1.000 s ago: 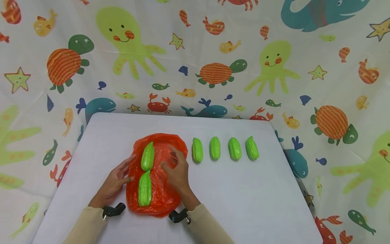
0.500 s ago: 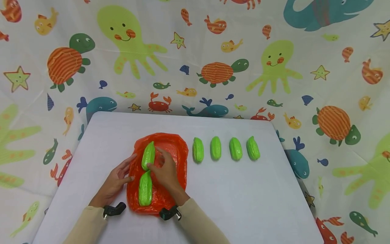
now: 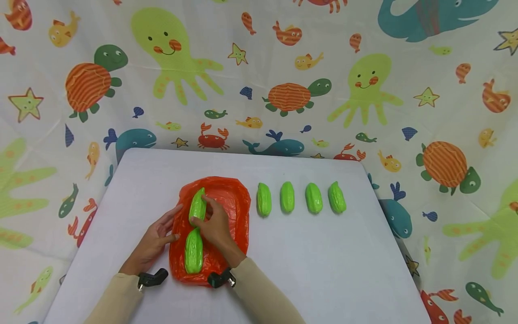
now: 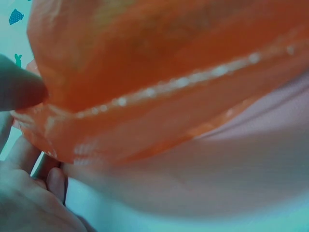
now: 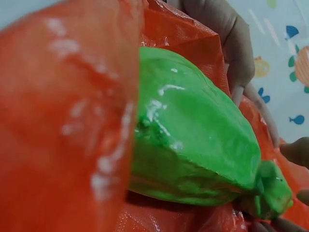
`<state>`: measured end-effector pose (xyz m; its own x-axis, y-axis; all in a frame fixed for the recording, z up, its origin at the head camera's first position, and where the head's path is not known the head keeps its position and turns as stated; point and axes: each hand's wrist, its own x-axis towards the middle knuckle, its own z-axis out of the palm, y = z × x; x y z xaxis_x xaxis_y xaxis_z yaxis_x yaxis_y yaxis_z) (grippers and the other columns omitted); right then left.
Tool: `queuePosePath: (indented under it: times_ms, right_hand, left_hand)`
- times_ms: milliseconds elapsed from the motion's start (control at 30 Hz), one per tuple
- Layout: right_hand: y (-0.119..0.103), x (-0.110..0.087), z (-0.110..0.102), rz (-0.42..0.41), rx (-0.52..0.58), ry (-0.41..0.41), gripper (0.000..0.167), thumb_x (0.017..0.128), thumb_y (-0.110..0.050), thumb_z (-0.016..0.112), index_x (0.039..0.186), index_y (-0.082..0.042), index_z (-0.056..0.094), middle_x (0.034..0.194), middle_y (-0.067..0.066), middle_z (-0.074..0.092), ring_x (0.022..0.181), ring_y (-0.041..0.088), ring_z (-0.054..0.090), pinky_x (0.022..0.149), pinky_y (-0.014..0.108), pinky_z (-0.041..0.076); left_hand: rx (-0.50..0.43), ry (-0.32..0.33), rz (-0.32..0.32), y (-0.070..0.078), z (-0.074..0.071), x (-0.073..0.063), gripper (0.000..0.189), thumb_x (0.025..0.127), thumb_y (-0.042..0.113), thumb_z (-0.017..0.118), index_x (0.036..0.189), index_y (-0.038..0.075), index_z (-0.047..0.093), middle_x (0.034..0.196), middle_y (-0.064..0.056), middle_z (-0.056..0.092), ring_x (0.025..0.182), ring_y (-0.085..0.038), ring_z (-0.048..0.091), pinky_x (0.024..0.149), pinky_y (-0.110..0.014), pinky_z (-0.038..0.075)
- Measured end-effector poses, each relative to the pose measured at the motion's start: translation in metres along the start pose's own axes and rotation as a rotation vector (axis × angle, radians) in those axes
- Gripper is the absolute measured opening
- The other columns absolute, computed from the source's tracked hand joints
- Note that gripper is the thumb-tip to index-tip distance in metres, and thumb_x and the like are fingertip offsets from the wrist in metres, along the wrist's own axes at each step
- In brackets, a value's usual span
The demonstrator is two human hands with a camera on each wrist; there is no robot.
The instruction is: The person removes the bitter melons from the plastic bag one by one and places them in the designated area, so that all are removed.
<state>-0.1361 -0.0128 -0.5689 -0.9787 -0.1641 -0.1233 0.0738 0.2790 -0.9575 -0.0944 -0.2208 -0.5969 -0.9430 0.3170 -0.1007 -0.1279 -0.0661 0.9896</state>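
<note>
Your right hand (image 3: 216,226) was clamped on the far green veggie (image 3: 197,208), with the thumb by its bottom end and the fingers up near its top. That veggie was bright green and long, fat in the middle, with a skinny tip pointing away from you. It lay on the left side of the red tray (image 3: 226,198). The tray's plastic was shiny and full of crinkles (your right hand and arm hid some of it). The near green veggie (image 3: 194,253) lay in the tray too, closer to you. The two ends were so close that it was hard to tell if they touched.

Your left hand (image 3: 153,240) rested on the tray's left edge, with its thumb and fingers spread apart. In the right wrist view, a red fold got in the way and covered part of a big, glossy veggie.

To the right of the tray, four more green veggies (image 3: 264,200) lay in a row on the white surface (image 3: 315,261), with gaps between them. A black wrist camera (image 3: 219,279) on your right arm hid a bit of the tray's near edge. Behind it all hung a cloth (image 3: 267,67) with turtles, whales and octopuses.
</note>
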Motion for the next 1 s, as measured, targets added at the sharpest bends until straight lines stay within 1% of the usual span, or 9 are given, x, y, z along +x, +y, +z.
queuePosePath:
  times_ms: [100,333,400,600,733,833,1000]
  right_hand:
    - [-0.001,0.003,0.003,0.021,-0.011,0.004,0.071,0.095,-0.020,0.081,0.158,-0.026,0.049,0.144,0.001,0.062,0.124,0.016,0.067,0.099,0.035,0.063]
    - [-0.003,0.006,0.007,0.052,-0.009,0.026,0.068,0.095,-0.022,0.082,0.156,-0.025,0.052,0.132,0.000,0.067,0.112,0.012,0.071,0.093,0.035,0.065]
    - [-0.003,0.006,0.008,0.058,-0.017,0.028,0.068,0.095,-0.022,0.082,0.156,-0.026,0.052,0.131,-0.002,0.067,0.111,0.011,0.071,0.094,0.034,0.065]
    - [-0.004,0.004,0.007,0.075,0.010,0.053,0.066,0.095,-0.021,0.082,0.154,-0.027,0.054,0.130,-0.001,0.067,0.110,0.013,0.070,0.093,0.039,0.066]
    - [-0.003,0.002,0.004,0.073,0.021,0.060,0.065,0.096,-0.021,0.081,0.154,-0.027,0.054,0.131,-0.001,0.067,0.113,0.016,0.071,0.093,0.041,0.066]
    - [-0.003,0.000,0.001,0.070,0.054,0.057,0.065,0.096,-0.020,0.080,0.155,-0.028,0.054,0.133,0.000,0.067,0.116,0.018,0.072,0.093,0.041,0.066]
    - [-0.002,-0.002,-0.005,0.074,0.112,0.078,0.065,0.095,-0.018,0.081,0.154,-0.028,0.056,0.134,0.002,0.067,0.116,0.019,0.073,0.093,0.040,0.066]
  left_hand:
    - [-0.001,-0.001,0.000,0.000,0.000,0.000,0.081,0.102,-0.003,0.062,0.171,0.015,0.022,0.177,-0.012,0.024,0.141,0.011,0.046,0.107,-0.016,0.051]
    - [-0.002,-0.003,0.000,0.001,0.000,0.000,0.082,0.101,-0.004,0.062,0.171,0.014,0.022,0.178,-0.015,0.021,0.142,0.012,0.045,0.108,-0.015,0.050]
    - [0.000,-0.002,-0.002,0.001,0.000,0.000,0.082,0.101,-0.003,0.062,0.171,0.014,0.022,0.178,-0.015,0.021,0.142,0.012,0.045,0.108,-0.015,0.050]
    - [0.007,0.001,-0.008,0.001,0.000,0.001,0.082,0.101,-0.003,0.063,0.171,0.016,0.023,0.178,-0.017,0.019,0.141,0.012,0.045,0.107,-0.014,0.051]
    - [0.018,0.006,-0.012,0.001,0.000,0.002,0.082,0.101,-0.003,0.064,0.171,0.016,0.024,0.178,-0.017,0.019,0.140,0.013,0.046,0.107,-0.014,0.051]
    - [0.023,0.009,-0.011,0.001,0.001,0.001,0.082,0.101,-0.002,0.064,0.171,0.016,0.024,0.178,-0.016,0.020,0.140,0.013,0.047,0.106,-0.014,0.051]
    - [0.017,0.017,-0.016,0.002,0.002,0.002,0.082,0.101,-0.001,0.064,0.170,0.016,0.025,0.178,-0.015,0.021,0.139,0.012,0.047,0.105,-0.014,0.051]
